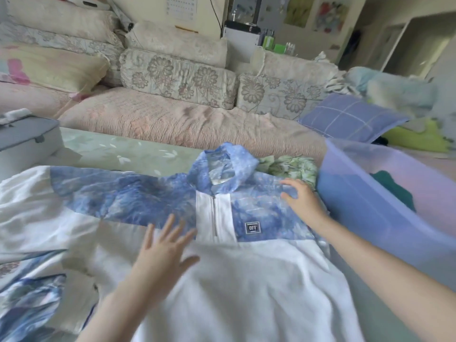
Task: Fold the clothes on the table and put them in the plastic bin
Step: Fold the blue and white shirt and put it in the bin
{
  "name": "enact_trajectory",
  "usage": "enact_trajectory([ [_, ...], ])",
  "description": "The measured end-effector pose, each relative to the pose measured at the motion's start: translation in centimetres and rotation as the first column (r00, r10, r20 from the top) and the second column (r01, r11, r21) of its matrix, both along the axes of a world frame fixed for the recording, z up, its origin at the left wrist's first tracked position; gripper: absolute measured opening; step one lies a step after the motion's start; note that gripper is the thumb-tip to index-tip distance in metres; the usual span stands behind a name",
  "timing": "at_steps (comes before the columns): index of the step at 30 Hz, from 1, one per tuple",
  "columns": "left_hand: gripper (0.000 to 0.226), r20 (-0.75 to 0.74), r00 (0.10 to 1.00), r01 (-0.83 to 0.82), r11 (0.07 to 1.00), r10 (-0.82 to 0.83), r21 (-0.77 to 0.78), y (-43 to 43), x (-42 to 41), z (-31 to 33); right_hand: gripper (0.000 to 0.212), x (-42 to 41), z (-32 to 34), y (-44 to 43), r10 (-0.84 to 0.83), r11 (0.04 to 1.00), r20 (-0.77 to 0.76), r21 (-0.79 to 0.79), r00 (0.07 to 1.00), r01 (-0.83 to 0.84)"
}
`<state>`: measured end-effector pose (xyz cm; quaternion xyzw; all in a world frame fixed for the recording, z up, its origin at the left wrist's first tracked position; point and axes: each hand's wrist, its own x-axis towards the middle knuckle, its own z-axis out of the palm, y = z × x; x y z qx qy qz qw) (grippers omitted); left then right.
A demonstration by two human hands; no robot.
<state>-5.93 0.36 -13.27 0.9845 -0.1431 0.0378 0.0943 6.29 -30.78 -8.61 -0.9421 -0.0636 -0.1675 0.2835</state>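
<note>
Spread fingers are shown on both hands in the head view. The left hand [162, 253] is laid palm down, fingers fanned wide, on the white chest of a white hooded jacket with mottled blue shoulders and a short zip [246, 280], just beside the zip placket. The right hand [299, 199] is rested with loosely opened fingers on the jacket's blue shoulder; nothing is pinched by either. The jacket is spread front-up across a table covered in pale green leaf-print cloth [118, 149], hood pointing away, one sleeve stretched out to the left. A crumpled green floral garment [291, 166] is seen just beyond the right hand, touching the hood. A translucent lilac plastic bin [365, 206] is set just beside the jacket on the right, with a dark teal garment [392, 186] lying inside. A floral-cushioned sofa [172, 119] is seen behind the table.
</note>
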Motion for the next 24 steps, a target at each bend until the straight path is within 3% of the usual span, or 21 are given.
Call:
enact_trajectory([
  [1,0.071,-0.120,0.992,0.031,0.999,-0.026,0.040,-1.2,-0.6,-0.5,0.030,0.0,0.4,-0.5,-0.030,1.000,-0.014,0.001,0.999,0.030],
  [5,0.068,-0.122,0.992,0.018,0.999,-0.022,-0.033,-2.0,-0.5,-2.6,0.055,0.5,0.7,-0.1,-0.137,0.983,-0.168,-0.143,0.976,0.113],
  [7,0.080,-0.166,0.985,-0.034,0.997,0.045,0.071,-2.4,0.0,-1.4,0.064,0.7,0.9,1.0,-0.177,0.971,-0.182,-0.192,0.967,0.141],
  [9,0.091,-0.152,0.988,-0.029,0.998,0.037,0.054,-2.8,0.9,-1.7,0.072,1.5,1.0,2.0,-0.199,0.958,-0.192,-0.246,0.961,0.149],
  [11,0.080,-0.244,0.969,-0.012,0.997,0.031,0.080,-3.0,1.3,-2.7,0.079,2.6,0.8,2.5,-0.215,0.948,-0.204,-0.278,0.955,0.154],
  [13,0.067,-0.205,0.977,-0.032,0.993,0.055,0.118,-3.5,1.8,-3.8,0.074,3.8,0.4,2.8,-0.243,0.932,-0.185,-0.317,0.952,0.176],
  [14,0.071,-0.196,0.979,-0.040,0.993,0.062,0.112,-3.6,1.9,-4.1,0.065,4.3,0.1,2.9,-0.258,0.922,-0.155,-0.333,0.953,0.196],
  [16,0.102,-0.145,0.989,-0.024,0.997,0.035,0.079,-4.0,2.1,-4.2,0.040,5.3,0.0,2.9,-0.304,0.902,-0.033,-0.332,0.952,0.276],
  [18,0.112,-0.135,0.988,-0.068,0.998,0.069,0.009,-4.0,2.2,-4.4,0.026,6.3,0.5,2.4,-0.378,0.881,0.119,-0.257,0.918,0.396],
  [21,0.088,-0.090,0.992,-0.080,0.994,0.087,0.079,-4.2,2.0,-4.5,0.024,7.3,1.4,1.0,-0.486,0.858,0.207,-0.073,0.849,0.509],
  [24,0.080,-0.054,0.998,-0.020,0.998,0.024,0.067,-4.7,1.8,-4.5,0.031,7.6,0.1,0.6,-0.413,0.879,0.148,-0.192,0.898,0.436],
])
